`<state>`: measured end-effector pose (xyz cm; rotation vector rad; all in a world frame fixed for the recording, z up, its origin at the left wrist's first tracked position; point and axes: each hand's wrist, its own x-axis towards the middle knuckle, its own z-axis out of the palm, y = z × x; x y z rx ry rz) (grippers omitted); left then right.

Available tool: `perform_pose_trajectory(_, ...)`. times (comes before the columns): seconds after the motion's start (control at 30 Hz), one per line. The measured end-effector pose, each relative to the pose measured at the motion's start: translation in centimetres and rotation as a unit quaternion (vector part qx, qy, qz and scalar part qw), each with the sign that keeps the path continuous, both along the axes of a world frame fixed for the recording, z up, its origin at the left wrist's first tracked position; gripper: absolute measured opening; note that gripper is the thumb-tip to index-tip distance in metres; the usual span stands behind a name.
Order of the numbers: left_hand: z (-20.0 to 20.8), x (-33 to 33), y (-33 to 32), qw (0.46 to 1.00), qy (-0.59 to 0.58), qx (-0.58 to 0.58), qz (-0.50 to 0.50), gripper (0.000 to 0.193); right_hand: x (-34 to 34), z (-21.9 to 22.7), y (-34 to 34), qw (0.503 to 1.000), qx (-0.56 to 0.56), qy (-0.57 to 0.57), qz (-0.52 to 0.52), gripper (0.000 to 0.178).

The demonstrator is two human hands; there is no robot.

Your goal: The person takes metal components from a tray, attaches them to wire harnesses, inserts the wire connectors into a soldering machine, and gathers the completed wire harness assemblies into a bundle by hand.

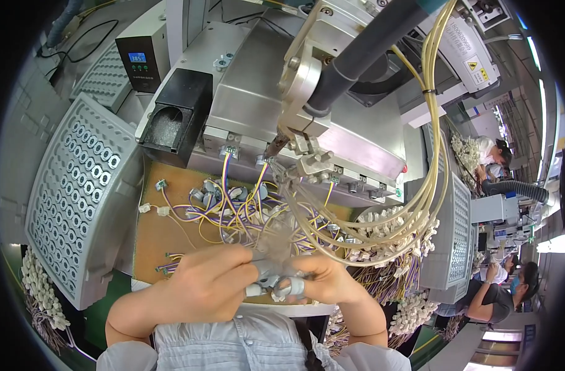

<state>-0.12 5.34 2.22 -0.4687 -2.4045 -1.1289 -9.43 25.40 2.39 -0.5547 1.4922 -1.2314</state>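
Note:
My left hand [217, 281] and my right hand [324, 279] meet at the near edge of the brown work board [155, 238]. Both are closed, with thumbs and fingertips pinched together around small grey pieces [267, 277] that I cannot make out clearly. Grey wraps cover some fingertips, one of them on my right thumb [292, 286]. Just beyond my hands lies a tangle of purple, yellow and white wires [233, 216], with small round metal parts [211, 190] among them. Two wired connector boards, one of them a small green board [229, 151], sit in the machine's front edge.
A metal machine [251, 99] with a slanted black cylinder [363, 62] and clear hoses [434, 123] rises ahead. A grey tray of round parts [84, 161] leans at left, beside a black box [177, 111]. White-connector wire bundles [393, 241] are piled at right. Co-workers [499, 290] sit far right.

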Motion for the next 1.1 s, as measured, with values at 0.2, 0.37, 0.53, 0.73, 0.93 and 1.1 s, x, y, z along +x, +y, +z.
perform_pose_trajectory(0.2, -0.1, -1.3, -0.2, 0.998, -0.033, 0.035, -0.048, 0.019, -0.3, -2.3, 0.5, 0.994, 0.003, -0.097, -0.052, 0.013)
perform_pose_trajectory(0.37, -1.7, -1.9, -0.4, 0.979, -0.123, 0.134, -0.091, 0.026, 0.7, -1.8, -0.5, 0.986, -0.123, -0.098, -0.047, 0.026)
perform_pose_trajectory(0.53, -0.3, 3.7, -4.5, 0.972, -0.104, 0.17, 0.121, 0.048, -1.8, -5.7, 3.5, 0.832, -0.254, -0.118, -0.478, 0.037)
perform_pose_trajectory(0.73, -7.3, 8.7, -26.0, 0.856, -0.079, -0.119, 0.497, 0.052, -5.0, -4.3, -0.3, 0.808, -0.137, 0.014, -0.573, 0.038)
perform_pose_trajectory(0.93, -10.8, 13.3, -40.5, 0.685, -0.277, -0.454, 0.498, 0.036, -6.4, -3.5, 2.8, 0.882, -0.106, -0.091, -0.45, 0.037)
perform_pose_trajectory(1.1, -8.5, 9.5, -34.2, 0.808, -0.289, -0.307, 0.411, 0.029, -0.2, -2.1, 3.5, 0.971, 0.031, 0.139, -0.19, 0.03)
